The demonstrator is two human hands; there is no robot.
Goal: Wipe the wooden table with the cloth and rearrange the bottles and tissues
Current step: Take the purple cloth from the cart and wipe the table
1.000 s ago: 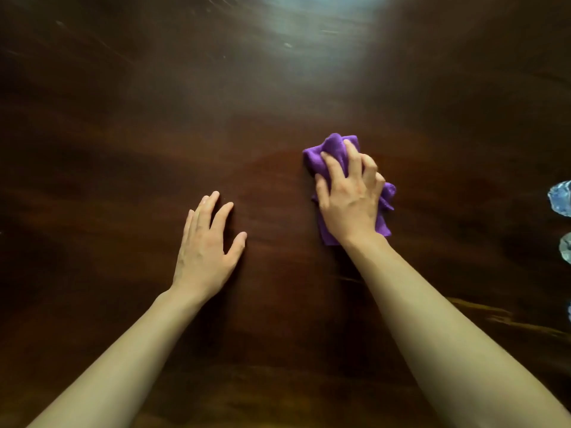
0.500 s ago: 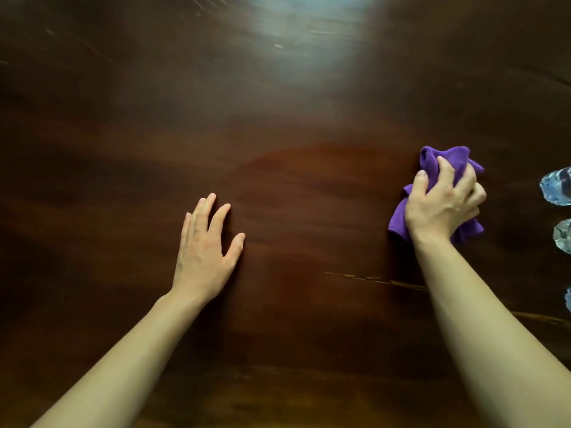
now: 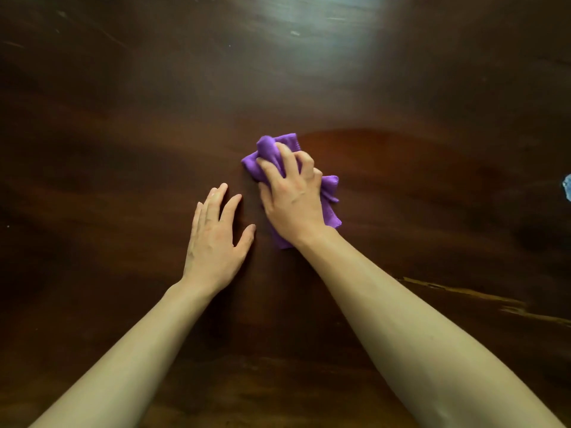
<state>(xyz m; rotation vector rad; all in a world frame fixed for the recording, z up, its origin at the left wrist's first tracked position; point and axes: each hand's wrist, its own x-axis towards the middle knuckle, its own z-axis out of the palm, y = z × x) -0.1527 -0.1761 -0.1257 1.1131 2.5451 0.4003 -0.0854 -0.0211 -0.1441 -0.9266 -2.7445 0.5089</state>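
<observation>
A crumpled purple cloth [image 3: 330, 193] lies on the dark wooden table [image 3: 123, 149] near the middle of the view. My right hand [image 3: 293, 199] presses down on it, fingers curled into the fabric. My left hand [image 3: 216, 239] rests flat on the wood just to the left of the cloth, fingers spread, holding nothing. At the far right edge a sliver of a clear plastic bottle [image 3: 567, 186] shows. No tissues are in view.
A pale crack or scratch [image 3: 482, 298] runs across the wood at the lower right. A bright window reflection [image 3: 324, 23] glares on the far part of the table. Bare wood stretches to the left and beyond the hands.
My right hand swept the cloth out to the right near the bottles, then back left to beside my left hand. The left hand stayed flat in place.
</observation>
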